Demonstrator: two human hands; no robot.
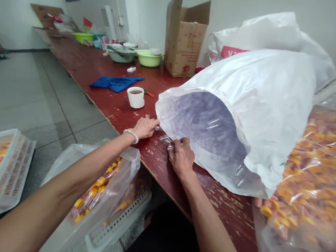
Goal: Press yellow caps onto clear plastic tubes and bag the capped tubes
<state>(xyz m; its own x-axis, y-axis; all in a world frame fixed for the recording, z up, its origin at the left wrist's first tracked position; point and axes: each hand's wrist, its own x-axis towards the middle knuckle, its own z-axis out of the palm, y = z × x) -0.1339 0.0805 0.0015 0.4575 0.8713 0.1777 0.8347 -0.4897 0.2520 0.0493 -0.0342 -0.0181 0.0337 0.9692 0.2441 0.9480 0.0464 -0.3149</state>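
Head view: left hand (pixel 144 127) pinches the plastic bag (pixel 247 102) rim — likely steadying its mouth — while right hand (pixel 182 156) fingers grip clear tubes (pixel 166 139).

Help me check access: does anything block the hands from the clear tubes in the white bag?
Nothing visible does. The white bag lies open toward the person; the right hand grips clear tubes at its mouth, the left hand touches the rim. The cup stands apart.

A large white bag (pixel 261 111) is laid on its side on the red table (pixel 102 68), its open mouth filled with clear tubes (pixel 209 134) — the rim is touched by the left hand (pixel 144 127), and a few tubes are pinched in the right hand (pixel 182 156). A cup (pixel 136 97) is seen just beyond.
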